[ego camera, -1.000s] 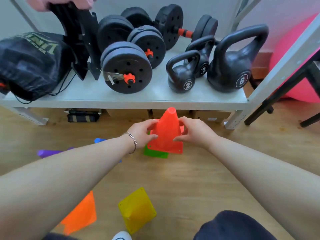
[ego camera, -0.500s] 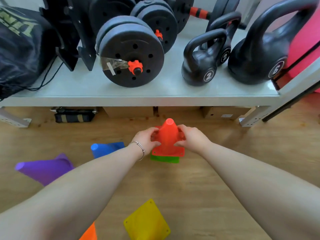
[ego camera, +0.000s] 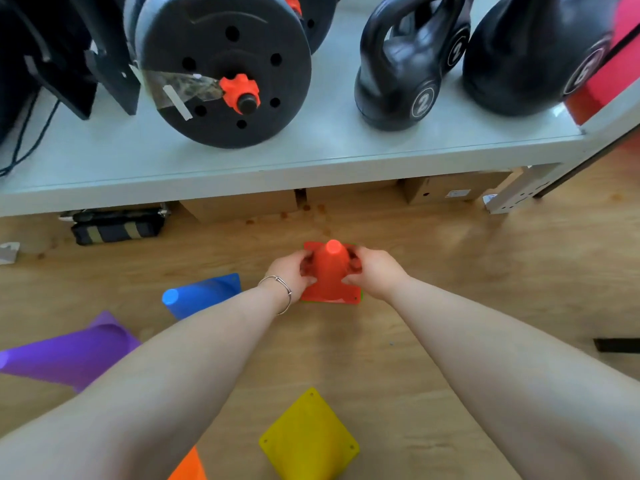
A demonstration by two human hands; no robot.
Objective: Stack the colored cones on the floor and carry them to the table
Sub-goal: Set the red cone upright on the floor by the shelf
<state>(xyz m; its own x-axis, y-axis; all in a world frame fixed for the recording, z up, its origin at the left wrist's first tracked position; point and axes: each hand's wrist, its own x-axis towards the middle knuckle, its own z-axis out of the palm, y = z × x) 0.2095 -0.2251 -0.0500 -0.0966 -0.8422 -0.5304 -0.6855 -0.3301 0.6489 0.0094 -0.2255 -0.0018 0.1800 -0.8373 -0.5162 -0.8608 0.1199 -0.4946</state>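
Note:
A red cone (ego camera: 330, 271) stands upright on the wooden floor, pressed down over a green cone whose base edge (ego camera: 360, 295) just peeks out at the right. My left hand (ego camera: 294, 271) grips the red cone's left side and my right hand (ego camera: 372, 271) grips its right side. A blue cone (ego camera: 202, 294) lies on its side to the left. Further left lies a purple cone (ego camera: 69, 353). A yellow cone (ego camera: 308, 439) lies near the bottom, and an orange cone (ego camera: 188, 467) shows at the bottom edge.
A low grey shelf (ego camera: 277, 161) just beyond the cones carries a black dumbbell (ego camera: 225, 67) and two kettlebells (ego camera: 401, 74). Cardboard boxes (ego camera: 443, 190) and a black strap bundle (ego camera: 116, 226) sit under it. A shelf leg (ego camera: 519, 192) stands at the right.
Both hands have lowered the red cone onto the green cone until the bases nearly meet. The camera has moved closer and tilted down, so the blue and purple cones show more fully.

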